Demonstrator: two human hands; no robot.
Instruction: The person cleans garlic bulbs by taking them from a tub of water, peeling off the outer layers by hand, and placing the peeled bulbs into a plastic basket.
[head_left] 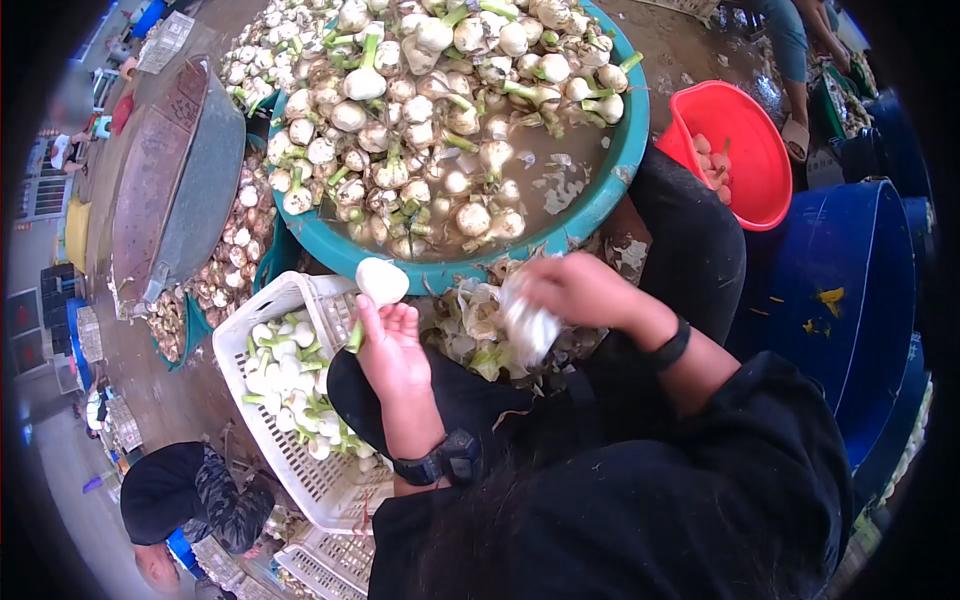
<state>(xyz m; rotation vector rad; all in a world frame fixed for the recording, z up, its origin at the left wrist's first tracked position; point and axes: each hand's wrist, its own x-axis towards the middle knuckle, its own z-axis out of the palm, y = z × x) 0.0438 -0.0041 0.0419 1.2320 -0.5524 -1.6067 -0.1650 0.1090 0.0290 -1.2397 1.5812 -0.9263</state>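
My left hand (397, 358) is closed around a peeled white garlic bulb (382, 281), which sits above the fingers. A green stem (355, 337) sticks out below it by the thumb. My right hand (577, 290) is partly smeared by motion, its fingers bent around whitish garlic skin (532, 328). Beneath it, a heap of peeled skins (480, 318) lies against the big teal tub (628, 140). Unpeeled, muddy garlic bulbs (390, 115) are piled in that tub over brown water. Trimmed white bulbs (290, 385) with short green stems fill part of the white crate (335, 492) at my left.
A red basin (752, 150) holding several pinkish pieces stands at the right, near large blue barrels (820, 300). A metal wheelbarrow-like trough (205, 190) and more garlic (238, 245) are at the left. One person (190, 500) bends at lower left; another person's leg (788, 50) shows at upper right.
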